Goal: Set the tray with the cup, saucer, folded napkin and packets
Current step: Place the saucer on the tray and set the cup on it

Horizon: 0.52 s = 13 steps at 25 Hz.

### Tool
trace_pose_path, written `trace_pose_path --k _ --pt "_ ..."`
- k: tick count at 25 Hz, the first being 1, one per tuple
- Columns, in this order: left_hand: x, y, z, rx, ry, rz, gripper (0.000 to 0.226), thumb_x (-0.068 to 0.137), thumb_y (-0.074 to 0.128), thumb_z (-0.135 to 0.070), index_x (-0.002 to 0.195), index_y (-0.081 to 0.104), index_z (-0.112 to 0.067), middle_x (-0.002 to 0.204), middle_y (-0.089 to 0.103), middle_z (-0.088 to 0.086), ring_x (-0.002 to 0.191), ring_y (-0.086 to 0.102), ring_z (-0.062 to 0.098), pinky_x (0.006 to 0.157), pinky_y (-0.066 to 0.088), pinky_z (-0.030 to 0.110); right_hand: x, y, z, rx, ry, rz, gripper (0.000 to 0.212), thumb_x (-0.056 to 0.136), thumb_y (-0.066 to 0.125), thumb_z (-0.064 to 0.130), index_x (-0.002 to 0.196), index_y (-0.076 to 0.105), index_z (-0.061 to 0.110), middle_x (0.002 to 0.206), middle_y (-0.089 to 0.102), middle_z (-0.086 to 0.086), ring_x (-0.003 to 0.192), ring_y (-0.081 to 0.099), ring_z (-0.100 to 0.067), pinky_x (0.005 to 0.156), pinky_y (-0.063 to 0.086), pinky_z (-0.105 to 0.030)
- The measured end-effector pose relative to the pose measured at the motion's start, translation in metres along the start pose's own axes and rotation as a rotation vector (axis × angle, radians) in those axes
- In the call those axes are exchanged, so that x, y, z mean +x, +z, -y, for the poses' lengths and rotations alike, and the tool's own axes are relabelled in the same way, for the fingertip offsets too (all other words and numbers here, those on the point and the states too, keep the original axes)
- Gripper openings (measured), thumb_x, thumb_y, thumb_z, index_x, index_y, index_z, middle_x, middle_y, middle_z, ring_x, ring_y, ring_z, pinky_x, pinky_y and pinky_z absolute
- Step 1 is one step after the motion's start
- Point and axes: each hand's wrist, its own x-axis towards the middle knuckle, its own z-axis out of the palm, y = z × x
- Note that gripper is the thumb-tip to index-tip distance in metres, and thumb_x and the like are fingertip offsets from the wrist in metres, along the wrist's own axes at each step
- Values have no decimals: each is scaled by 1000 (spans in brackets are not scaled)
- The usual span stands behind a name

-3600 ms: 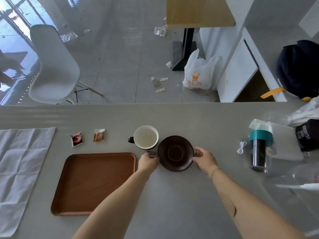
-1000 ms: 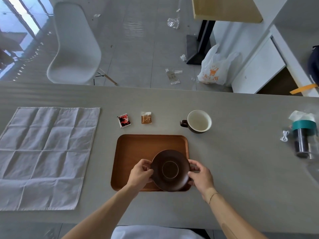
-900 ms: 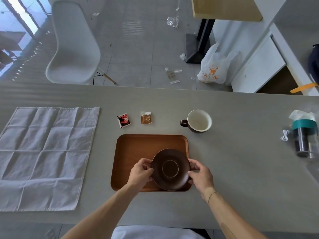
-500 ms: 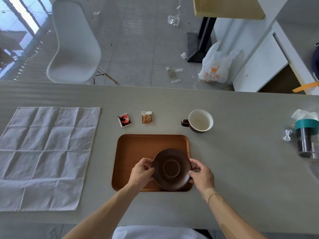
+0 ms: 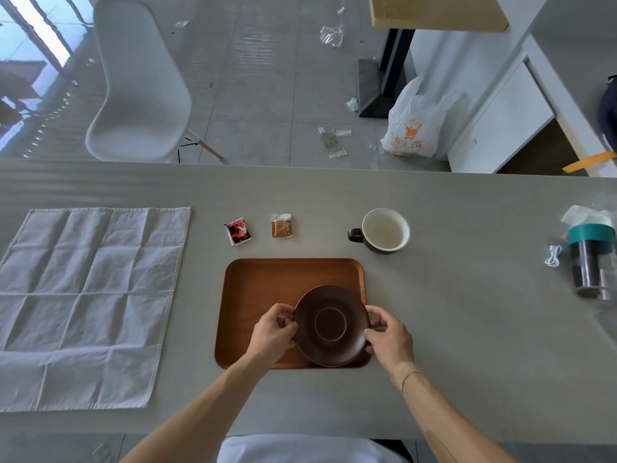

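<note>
A dark brown saucer (image 5: 331, 325) sits at the near right corner of the brown wooden tray (image 5: 263, 289). My left hand (image 5: 272, 332) grips its left rim and my right hand (image 5: 389, 339) grips its right rim. The cup (image 5: 384, 230), dark outside and white inside, stands on the table beyond the tray's far right corner, handle to the left. A red packet (image 5: 238, 230) and a brown packet (image 5: 281, 225) lie beyond the tray's far edge. The white napkin (image 5: 83, 295) lies spread out flat at the left.
A dark tumbler with a teal lid (image 5: 591, 262) and a coiled white cable (image 5: 552, 255) are at the table's right end. Beyond the table's far edge are a white chair (image 5: 140, 85) and a white plastic bag (image 5: 417, 125) on the floor.
3.6 s ago the saucer was on the table right of the tray; both hands carried it onto the tray's near right corner. In the last second it has barely moved.
</note>
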Motion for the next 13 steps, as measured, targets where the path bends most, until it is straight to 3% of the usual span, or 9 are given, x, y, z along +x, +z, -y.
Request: trace_pose_path --k 9,13 --pt "3 -1 2 12 -1 17 23 92 65 -7 107 60 -23 93 67 7 86 70 23 70 63 31 1 -3 0 70 31 53 44 76 62 -3 101 68 32 81 63 0 62 62 -15 52 59 -29" --pt "8 -8 -2 108 6 42 17 91 67 -13 101 61 -24 92 68 6 80 71 21 63 62 26 11 -16 -3 -50 -19 26 24 84 66 16 106 70 25 88 68 3 72 62 -11 69 52 -30"
